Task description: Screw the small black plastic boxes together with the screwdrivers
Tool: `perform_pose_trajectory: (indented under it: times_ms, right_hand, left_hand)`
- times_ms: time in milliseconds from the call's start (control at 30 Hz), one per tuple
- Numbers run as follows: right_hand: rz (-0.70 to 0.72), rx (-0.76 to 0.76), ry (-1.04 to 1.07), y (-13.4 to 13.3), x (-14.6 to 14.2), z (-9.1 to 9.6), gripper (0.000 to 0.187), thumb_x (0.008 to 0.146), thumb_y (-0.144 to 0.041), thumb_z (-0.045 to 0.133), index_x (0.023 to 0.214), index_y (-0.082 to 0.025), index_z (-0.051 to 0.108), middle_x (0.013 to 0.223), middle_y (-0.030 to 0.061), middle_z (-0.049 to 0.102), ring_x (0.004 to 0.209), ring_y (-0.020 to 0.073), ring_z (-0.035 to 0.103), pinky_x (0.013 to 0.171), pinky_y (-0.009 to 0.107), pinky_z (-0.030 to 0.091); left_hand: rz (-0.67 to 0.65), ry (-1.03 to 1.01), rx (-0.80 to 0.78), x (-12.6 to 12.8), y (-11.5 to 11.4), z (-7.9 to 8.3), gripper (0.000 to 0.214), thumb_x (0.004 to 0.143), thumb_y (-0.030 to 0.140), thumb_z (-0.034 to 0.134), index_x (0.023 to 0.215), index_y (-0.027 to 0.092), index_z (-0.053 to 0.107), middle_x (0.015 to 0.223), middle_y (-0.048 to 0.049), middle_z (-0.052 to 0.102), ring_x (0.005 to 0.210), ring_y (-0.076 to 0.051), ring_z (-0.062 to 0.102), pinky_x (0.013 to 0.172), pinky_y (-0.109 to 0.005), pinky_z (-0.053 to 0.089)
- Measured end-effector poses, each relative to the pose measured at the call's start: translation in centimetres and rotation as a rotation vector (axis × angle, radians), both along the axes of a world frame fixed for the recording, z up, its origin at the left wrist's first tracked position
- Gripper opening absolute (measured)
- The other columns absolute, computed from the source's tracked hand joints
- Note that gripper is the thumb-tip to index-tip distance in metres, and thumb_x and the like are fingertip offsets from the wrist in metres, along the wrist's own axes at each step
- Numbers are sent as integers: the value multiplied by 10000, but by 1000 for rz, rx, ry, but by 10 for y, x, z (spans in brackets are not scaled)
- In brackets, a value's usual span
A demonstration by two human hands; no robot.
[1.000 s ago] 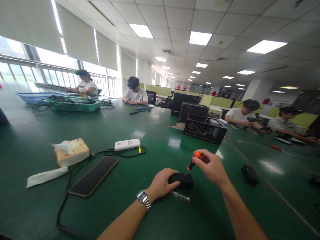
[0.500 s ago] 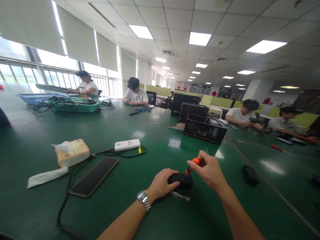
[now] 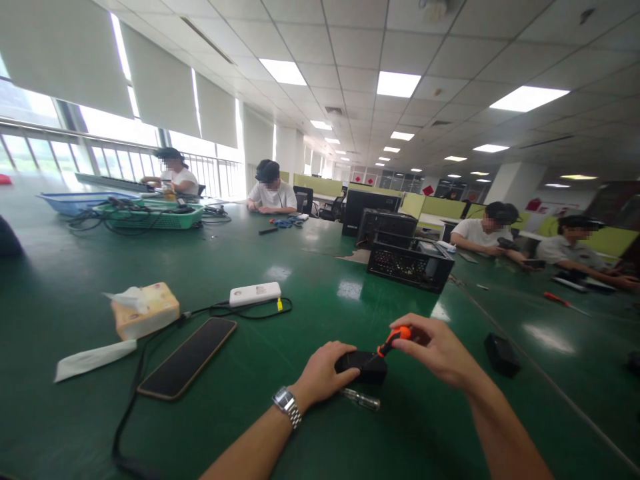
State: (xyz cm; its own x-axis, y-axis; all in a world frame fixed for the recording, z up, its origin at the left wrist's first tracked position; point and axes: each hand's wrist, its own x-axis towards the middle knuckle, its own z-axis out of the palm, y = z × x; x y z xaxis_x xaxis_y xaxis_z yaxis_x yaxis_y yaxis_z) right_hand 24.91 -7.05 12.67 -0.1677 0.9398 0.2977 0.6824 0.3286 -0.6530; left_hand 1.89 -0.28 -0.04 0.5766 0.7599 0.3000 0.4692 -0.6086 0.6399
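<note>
A small black box-like block (image 3: 373, 371) lies on the green table in front of me. My left hand (image 3: 325, 371), with a steel watch on its wrist, grips the block's left end between thumb and fingers. In my right hand (image 3: 434, 347) is an orange and black screwdriver (image 3: 395, 339), held by the handle end and tilted down to the left. Its thin shaft reaches the top of the block near my left thumb; the exact tip is hard to make out. Just below the block lies a clear-handled tool (image 3: 364, 399), partly hidden by my left hand.
Left of my hands lie a phone (image 3: 187, 358), a tissue pack (image 3: 146, 310) and a white power bank (image 3: 255, 293) with a black cable. An open computer case (image 3: 410, 267) stands farther back. Another black block (image 3: 501, 354) and a red screwdriver (image 3: 557, 299) are at right. Several people sit around.
My right hand has shifted slightly right and down, and the screwdriver leans more to the right. My left hand keeps its hold on the block.
</note>
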Motion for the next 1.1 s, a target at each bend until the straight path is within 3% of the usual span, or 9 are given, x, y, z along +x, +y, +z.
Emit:
perform_pose_trajectory:
  times_ms: [67,167,267,367,500,633,767,900,1100]
  right_hand:
    - [-148,66,66,6,16,-15,311,802,-462,606,943,-187,646,797,24,653,653,158,568,598,257,430]
    - [-447,165,57,13,40,-61,324,802,-491,576,899,-186,625,788,45,660,682,193,591,620,287,431]
    - [-508,8,-145,14,55,-114,242,801,-445,568,821,-205,598,770,36,659,675,196,592,609,288,415]
    - [-514,-97,-325,10,55,-140,192,807,-402,553,787,-214,590,739,36,640,670,204,587,569,278,386]
    - [-504,77,-425,0,27,-125,240,862,-414,495,819,-205,605,869,77,638,796,229,578,648,305,398]
    - [-155,4,-381,-18,-21,-111,256,864,-464,521,840,-231,622,862,33,631,765,183,570,663,272,396]
    - [80,-60,-346,-26,-50,-118,127,813,-330,598,891,-237,635,874,8,636,787,170,575,680,252,384]
    - [0,-52,-115,-17,-36,-122,247,906,-337,448,826,-202,638,734,-1,614,666,145,547,627,244,376]
    - [-210,-3,72,-12,0,-118,356,910,-440,400,793,-187,623,682,2,577,597,147,509,559,248,372]
  left_hand:
    - [8,1,-8,0,-1,1,386,819,393,620,1173,242,606,1047,-45,649,960,-233,577,834,-333,447]
    - [46,6,-22,1,-3,4,394,800,407,631,1158,243,610,1067,-43,651,963,-237,577,845,-342,441]
    - [113,21,-38,2,-3,6,392,762,427,655,1100,230,629,1025,-46,660,919,-241,587,809,-340,448]
    - [132,17,-45,1,-2,5,394,748,435,656,1083,228,637,998,-45,666,897,-239,593,787,-333,457]
    - [129,-20,-24,-2,1,2,378,739,413,657,1068,226,655,1030,-44,680,931,-241,601,837,-340,453]
    - [203,-57,8,-2,5,-2,360,712,388,683,1027,215,679,1013,-52,702,927,-248,617,854,-344,454]
    - [289,-106,-28,-3,12,-5,325,713,387,677,981,204,700,945,-46,721,860,-230,641,800,-311,471]
    - [325,-161,-117,-7,19,-7,333,747,431,631,948,177,711,846,-41,720,746,-200,643,684,-273,472]
    - [314,-193,-151,-9,21,-2,364,747,460,616,916,152,713,812,-54,713,725,-209,633,634,-272,454]
